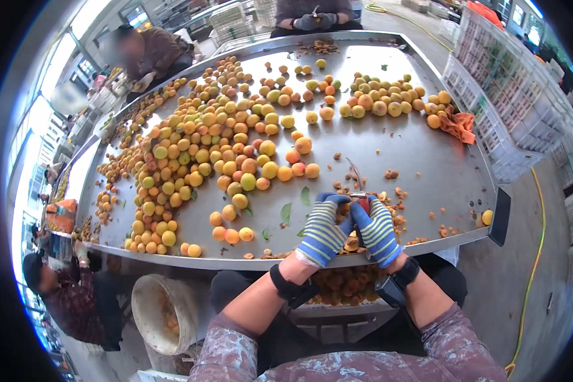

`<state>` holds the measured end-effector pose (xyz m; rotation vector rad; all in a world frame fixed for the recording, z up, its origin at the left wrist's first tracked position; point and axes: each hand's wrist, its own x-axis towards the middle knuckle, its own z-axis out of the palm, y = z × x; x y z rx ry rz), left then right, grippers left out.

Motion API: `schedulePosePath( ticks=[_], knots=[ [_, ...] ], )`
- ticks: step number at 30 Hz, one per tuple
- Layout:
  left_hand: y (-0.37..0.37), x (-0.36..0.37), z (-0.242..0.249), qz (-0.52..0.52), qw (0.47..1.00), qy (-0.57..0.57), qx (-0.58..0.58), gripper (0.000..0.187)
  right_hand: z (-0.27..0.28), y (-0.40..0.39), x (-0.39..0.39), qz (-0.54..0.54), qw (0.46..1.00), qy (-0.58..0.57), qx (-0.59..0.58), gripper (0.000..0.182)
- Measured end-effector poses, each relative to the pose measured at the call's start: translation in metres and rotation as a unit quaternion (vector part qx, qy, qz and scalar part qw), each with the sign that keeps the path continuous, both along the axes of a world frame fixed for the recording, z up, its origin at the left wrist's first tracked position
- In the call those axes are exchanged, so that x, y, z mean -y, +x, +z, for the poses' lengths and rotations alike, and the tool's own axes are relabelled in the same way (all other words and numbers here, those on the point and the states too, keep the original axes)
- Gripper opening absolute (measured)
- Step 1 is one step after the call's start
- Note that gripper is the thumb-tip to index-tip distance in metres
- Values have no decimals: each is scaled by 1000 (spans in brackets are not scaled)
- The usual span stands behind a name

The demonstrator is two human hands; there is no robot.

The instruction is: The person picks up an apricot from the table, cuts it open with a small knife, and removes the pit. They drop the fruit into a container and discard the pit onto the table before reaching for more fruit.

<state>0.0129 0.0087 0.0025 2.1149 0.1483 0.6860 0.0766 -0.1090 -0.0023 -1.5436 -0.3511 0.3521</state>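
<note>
Both my hands, in blue-and-yellow striped gloves, meet over the front edge of the metal table. My left hand is closed around an apricot, mostly hidden by the fingers. My right hand grips a small red-handled tool with a metal part at its top; its exact kind is hard to make out. Cut fruit pieces lie just under my hands, and brownish scraps are scattered to their right. Below the table edge, a container full of halved fruit sits between my knees.
A large heap of apricots covers the table's left side, with a smaller group at the back. An orange cloth lies by stacked white crates. A white bucket stands lower left. Other people work around the table.
</note>
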Motion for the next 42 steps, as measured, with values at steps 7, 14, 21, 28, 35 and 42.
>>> schedulePosePath(
  ticks=[7,14,21,28,35,42],
  knots=[
    [-1,-8,-5,-13,998,-36,-56,38,-6,8,1,-41,998,7,47,35],
    [1,-2,2,-36,997,-33,-65,23,8,0,10,-27,994,-78,68,43],
    [2,-2,-15,-44,998,-33,-37,20,2,3,8,-5,982,-178,64,51],
    [1,-3,-15,-47,968,-216,-121,20,-7,3,12,10,996,-91,19,36],
    [2,-26,-7,-55,837,-526,-140,18,10,21,17,-11,994,-84,-74,35],
    [3,-28,-10,-35,847,-511,-145,21,10,27,25,44,944,-271,182,35]
  ],
)
